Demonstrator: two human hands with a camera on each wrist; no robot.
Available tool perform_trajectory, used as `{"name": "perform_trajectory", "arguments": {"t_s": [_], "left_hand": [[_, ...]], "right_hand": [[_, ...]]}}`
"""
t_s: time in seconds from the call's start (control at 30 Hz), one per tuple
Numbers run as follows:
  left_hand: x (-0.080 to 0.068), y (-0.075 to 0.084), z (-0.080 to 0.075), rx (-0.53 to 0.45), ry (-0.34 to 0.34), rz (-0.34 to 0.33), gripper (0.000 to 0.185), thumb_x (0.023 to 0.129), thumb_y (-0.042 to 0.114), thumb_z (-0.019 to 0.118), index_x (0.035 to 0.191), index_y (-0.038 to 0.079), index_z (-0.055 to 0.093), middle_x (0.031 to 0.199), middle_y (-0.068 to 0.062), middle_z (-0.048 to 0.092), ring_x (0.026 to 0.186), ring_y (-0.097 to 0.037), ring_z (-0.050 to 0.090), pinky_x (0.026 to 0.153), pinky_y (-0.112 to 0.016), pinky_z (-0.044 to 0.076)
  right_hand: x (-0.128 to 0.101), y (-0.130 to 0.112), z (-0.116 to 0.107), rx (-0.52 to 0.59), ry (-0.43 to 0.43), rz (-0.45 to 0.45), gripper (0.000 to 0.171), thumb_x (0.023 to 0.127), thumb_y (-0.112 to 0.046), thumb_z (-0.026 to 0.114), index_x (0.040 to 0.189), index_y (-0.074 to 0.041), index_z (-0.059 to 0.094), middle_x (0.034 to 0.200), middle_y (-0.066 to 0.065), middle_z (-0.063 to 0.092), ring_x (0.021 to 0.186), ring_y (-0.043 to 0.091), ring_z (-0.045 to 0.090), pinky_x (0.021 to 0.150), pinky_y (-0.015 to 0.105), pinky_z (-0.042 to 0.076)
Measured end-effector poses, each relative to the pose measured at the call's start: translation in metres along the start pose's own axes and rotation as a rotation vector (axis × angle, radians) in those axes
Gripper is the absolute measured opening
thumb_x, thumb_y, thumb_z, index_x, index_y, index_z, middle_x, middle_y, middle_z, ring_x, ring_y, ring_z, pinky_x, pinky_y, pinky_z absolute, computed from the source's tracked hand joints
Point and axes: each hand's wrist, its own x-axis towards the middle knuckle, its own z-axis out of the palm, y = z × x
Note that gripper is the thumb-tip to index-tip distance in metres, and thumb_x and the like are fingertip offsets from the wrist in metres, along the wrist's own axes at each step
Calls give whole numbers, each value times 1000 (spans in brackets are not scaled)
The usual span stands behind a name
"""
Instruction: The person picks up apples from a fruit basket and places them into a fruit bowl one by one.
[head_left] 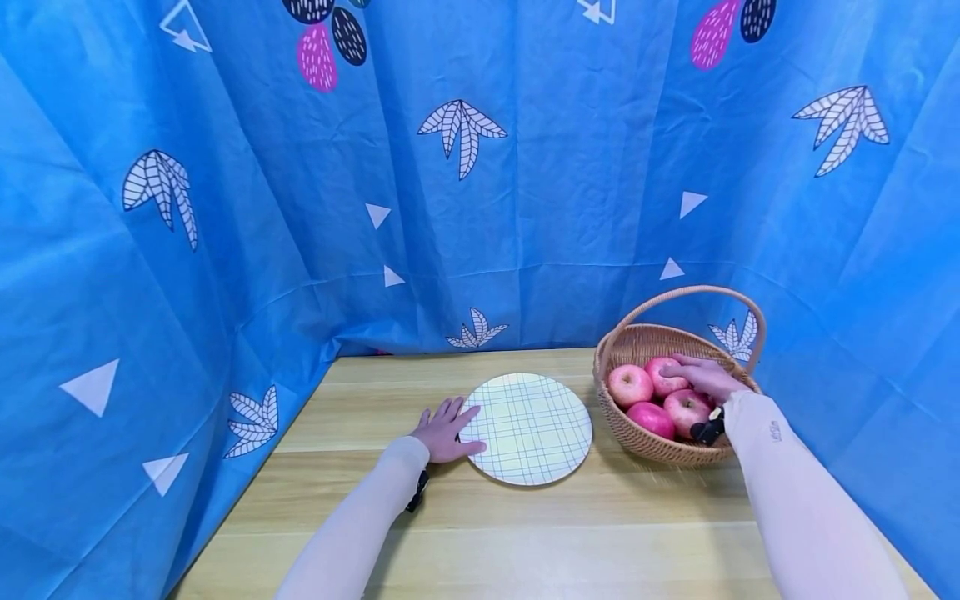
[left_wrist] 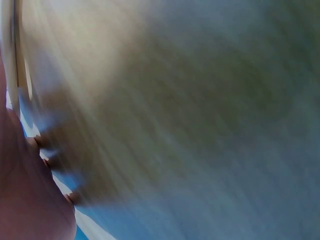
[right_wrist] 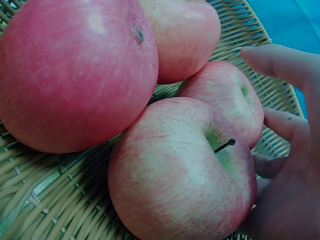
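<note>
The left hand point(head_left: 444, 432) lies flat on the bench point(head_left: 525, 533), fingers straight and spread, its fingertips touching the plate point(head_left: 528, 427) at the rim's nine o'clock side. The right hand point(head_left: 705, 377) reaches into the basket point(head_left: 660, 446), which stands at three o'clock of the plate, fingers loosely bent over the apples point(head_left: 651, 395) without clearly gripping any. Four apples sit in the basket; the nearest apple point(right_wrist: 182, 172) lies tilted, its stem point(right_wrist: 224, 145) pointing toward the palm.

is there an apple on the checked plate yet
No, the round white checked plate is bare; all four red apples sit in the woven wicker basket.
</note>
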Motion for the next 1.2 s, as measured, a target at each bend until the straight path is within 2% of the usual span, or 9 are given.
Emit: {"name": "perform_trajectory", "arguments": {"t_s": [0.2, 0.37, 0.57, 0.63, 0.8, 0.93, 1.07, 1.2], "left_hand": [[1, 0, 0, 16, -10, 1, 101, 80, 94, 33, 162, 40, 11, 172, -5, -1, 158, -32, -3, 121, -66, -2], [0, 1, -2, -8, -9, 3, 101, 79, 94, 34, 162, 40, 12, 172, -5, -1, 157, -32, -3, 121, -67, -2], [1, 0, -1, 5, -1, -1, 100, 79, 93, 34, 161, 41, 12, 172, -4, -1, 158, -31, -4, 122, -65, 0], [-1, 2, -2, 10, -7, -1, 98, 81, 92, 35, 162, 41, 12, 172, -4, -1, 157, -31, -4, 122, -65, 0], [-8, 10, -9, 18, -13, -4, 93, 86, 85, 39, 162, 38, 15, 171, -7, 2, 157, -33, 0, 122, -66, 3], [-13, 14, -12, 20, -5, -10, 90, 88, 83, 41, 162, 37, 16, 171, -7, 4, 157, -33, 1, 122, -65, 4], [-7, 6, -6, 5, -5, -5, 95, 83, 89, 38, 161, 42, 13, 171, -4, 0, 157, -31, -2, 122, -65, 2], [0, -1, -1, -1, -5, 5, 100, 79, 93, 35, 161, 43, 11, 171, -4, -1, 157, -32, -3, 122, -66, 0]], "right_hand": [[6, 5, -1, -4, -45, 5, 89, 98, -46, 60, 162, -8, 12, 153, 28, 37, 119, 26, 58, 94, 29, 49], [5, 5, 1, -29, -39, -47, 86, 97, -44, 63, 161, -8, 18, 151, 25, 41, 117, 26, 59, 95, 31, 46], [11, 10, 2, 73, -32, -58, 76, 98, -36, 64, 159, -9, 26, 147, 25, 46, 109, 25, 65, 91, 28, 52], [14, 13, 2, 72, -26, -68, 75, 98, -35, 64, 158, -8, 27, 145, 24, 47, 106, 23, 65, 88, 26, 53], [19, 16, 3, 52, -12, -83, 72, 98, -39, 64, 153, -3, 34, 130, 16, 60, 99, 19, 67, 84, 28, 55], [19, 15, 6, 165, -14, -33, 63, 99, -37, 64, 145, -3, 40, 116, 7, 65, 96, 20, 68, 84, 30, 56], [20, 17, 9, 300, -16, 4, 57, 98, -34, 66, 142, -6, 43, 114, 4, 65, 100, 21, 68, 88, 31, 57], [22, 19, 10, 311, -6, 0, 57, 98, -34, 67, 141, -6, 43, 114, 4, 65, 100, 21, 68, 87, 31, 57]]}}
